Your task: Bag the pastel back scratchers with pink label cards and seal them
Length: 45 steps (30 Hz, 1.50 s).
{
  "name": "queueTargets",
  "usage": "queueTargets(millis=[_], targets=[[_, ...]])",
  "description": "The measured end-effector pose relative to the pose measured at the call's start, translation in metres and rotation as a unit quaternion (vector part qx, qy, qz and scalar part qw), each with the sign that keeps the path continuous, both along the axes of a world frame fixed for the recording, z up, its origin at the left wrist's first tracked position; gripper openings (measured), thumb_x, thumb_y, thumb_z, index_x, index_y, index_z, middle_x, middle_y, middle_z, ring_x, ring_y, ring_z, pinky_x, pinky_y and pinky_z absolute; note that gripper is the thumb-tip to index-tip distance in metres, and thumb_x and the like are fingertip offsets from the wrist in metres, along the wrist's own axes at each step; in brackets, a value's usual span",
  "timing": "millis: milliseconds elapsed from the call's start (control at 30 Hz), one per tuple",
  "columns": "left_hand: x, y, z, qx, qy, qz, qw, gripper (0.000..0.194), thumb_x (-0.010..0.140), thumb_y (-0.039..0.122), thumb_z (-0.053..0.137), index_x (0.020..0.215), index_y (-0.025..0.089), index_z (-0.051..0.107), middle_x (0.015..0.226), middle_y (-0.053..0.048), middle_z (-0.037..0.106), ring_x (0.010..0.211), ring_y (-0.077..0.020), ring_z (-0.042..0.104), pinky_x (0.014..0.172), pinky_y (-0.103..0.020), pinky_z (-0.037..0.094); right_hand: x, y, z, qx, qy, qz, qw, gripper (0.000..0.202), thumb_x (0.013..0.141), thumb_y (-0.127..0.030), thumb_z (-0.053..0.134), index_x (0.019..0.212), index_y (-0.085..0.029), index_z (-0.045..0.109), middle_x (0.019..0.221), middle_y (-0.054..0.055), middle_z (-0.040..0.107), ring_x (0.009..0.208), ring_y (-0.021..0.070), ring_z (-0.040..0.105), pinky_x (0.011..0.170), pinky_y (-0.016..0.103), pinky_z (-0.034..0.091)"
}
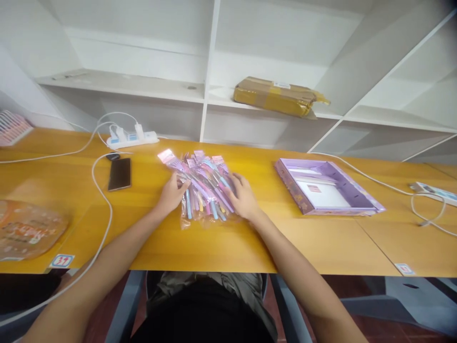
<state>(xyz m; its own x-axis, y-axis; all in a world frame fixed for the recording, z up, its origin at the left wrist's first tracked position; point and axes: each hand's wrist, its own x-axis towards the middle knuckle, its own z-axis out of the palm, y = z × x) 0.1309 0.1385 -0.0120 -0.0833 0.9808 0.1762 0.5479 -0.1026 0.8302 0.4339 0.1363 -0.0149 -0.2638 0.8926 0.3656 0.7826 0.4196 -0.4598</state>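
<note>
A pile of clear plastic packets (205, 190) with purple, blue, pink and yellow slender items inside lies on the yellow-brown table. At the pile's left side, my left hand (173, 193) has its thumb and fingers closed on the edge of a packet. My right hand (243, 195) rests against the right side of the pile, fingers bent and spread apart over the packets, with its fingertips partly among them. Right of the pile sits a purple open box (316, 211) holding a few flat packets and a purple fork-like item.
A black phone (120, 174) and a white power strip (143, 139) with cables lie at the left. An orange bag (30, 231) is at the far left. A taped cardboard box (274, 97) stands on the shelf; another power strip (436, 192) is at far right.
</note>
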Motion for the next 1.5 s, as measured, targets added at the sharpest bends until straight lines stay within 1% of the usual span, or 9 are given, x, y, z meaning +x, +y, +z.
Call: queueTargets(millis=[100,200,333,467,767,933,1000,1200,1500], targets=[[-0.003,0.007,-0.005,-0.005,-0.079,-0.022,0.997,0.07,0.099,0.049,0.063,0.158,0.018,0.04,0.13,-0.013,0.074,0.118,-0.0269,0.072,0.107,-0.042,0.053,0.021,0.007,0.005,-0.024,-0.009,-0.06,0.998,0.072,0.108,-0.063,0.043,0.161,-0.016,0.05,0.163,0.024,0.047,0.153,0.0411,0.045,0.127,0.06,0.037],[-0.005,0.004,0.0,-0.007,0.01,-0.027,1.0,0.065,0.099,0.052,0.062,0.152,0.018,0.049,0.138,-0.018,0.068,0.126,-0.0323,0.068,0.111,-0.048,0.05,0.031,0.008,0.01,-0.088,-0.041,-0.077,0.992,0.075,0.106,-0.067,0.044,0.161,-0.017,0.052,0.149,0.024,0.059,0.14,0.0426,0.056,0.119,0.06,0.044],[-0.004,-0.011,0.014,-0.021,0.168,0.014,0.985,0.053,0.097,0.057,0.064,0.131,0.016,0.059,0.111,-0.016,0.071,0.107,-0.0363,0.072,0.099,-0.052,0.054,0.027,0.004,0.008,-0.104,-0.018,-0.04,0.994,0.073,0.105,-0.066,0.048,0.161,-0.019,0.053,0.135,0.021,0.067,0.128,0.0388,0.064,0.115,0.056,0.049],[-0.001,-0.018,0.018,-0.016,0.147,-0.041,0.988,0.049,0.098,0.053,0.066,0.131,0.02,0.054,0.095,-0.008,0.071,0.087,-0.0292,0.072,0.086,-0.046,0.058,0.018,0.005,-0.003,-0.081,0.068,0.03,0.994,0.067,0.105,-0.059,0.053,0.161,-0.023,0.052,0.148,0.017,0.066,0.138,0.0349,0.061,0.12,0.054,0.047],[-0.001,-0.009,0.007,0.053,0.145,-0.077,0.985,0.069,0.097,0.047,0.069,0.157,0.021,0.048,0.163,-0.019,0.049,0.154,-0.0369,0.048,0.129,-0.057,0.039,0.003,0.007,-0.019,-0.07,0.13,0.103,0.984,0.077,0.099,-0.06,0.063,0.164,-0.022,0.045,0.169,0.019,0.045,0.158,0.0352,0.044,0.131,0.057,0.035],[0.008,-0.021,0.015,0.14,0.205,-0.008,0.969,0.055,0.098,0.036,0.066,0.15,0.017,0.058,0.167,-0.022,0.04,0.16,-0.0429,0.034,0.132,-0.066,0.032,-0.002,0.002,-0.013,-0.005,0.097,0.034,0.995,0.042,0.105,-0.053,0.055,0.127,-0.021,0.069,0.154,0.019,0.052,0.149,0.035,0.049,0.127,0.056,0.039],[0.014,-0.031,0.025,0.189,0.214,-0.05,0.957,0.043,0.099,0.031,0.065,0.141,0.019,0.064,0.16,-0.02,0.05,0.156,-0.0409,0.039,0.131,-0.067,0.033,-0.002,0.002,-0.01,0.016,0.083,0.008,0.996,0.032,0.104,-0.049,0.055,0.112,-0.022,0.071,0.129,0.017,0.064,0.129,0.0341,0.059,0.117,0.055,0.046],[0.039,-0.062,0.037,0.179,0.188,-0.432,0.864,0.04,0.105,0.02,0.051,0.139,0.027,0.07,0.141,-0.008,0.074,0.149,-0.0298,0.054,0.129,-0.056,0.042,-0.005,0.004,-0.006,-0.009,0.061,-0.025,0.998,0.032,0.094,-0.049,0.068,0.109,-0.02,0.07,0.094,0.007,0.071,0.093,0.027,0.061,0.096,0.044,0.052],[0.046,-0.065,0.026,0.145,0.181,-0.446,0.865,0.048,0.102,0.019,0.057,0.148,0.027,0.065,0.148,-0.012,0.069,0.146,-0.0305,0.056,0.126,-0.055,0.043,-0.002,0.01,-0.007,-0.135,0.179,-0.012,0.975,0.052,0.082,-0.035,0.068,0.131,-0.017,0.066,0.086,-0.001,0.071,0.076,0.0179,0.065,0.077,0.031,0.053]])
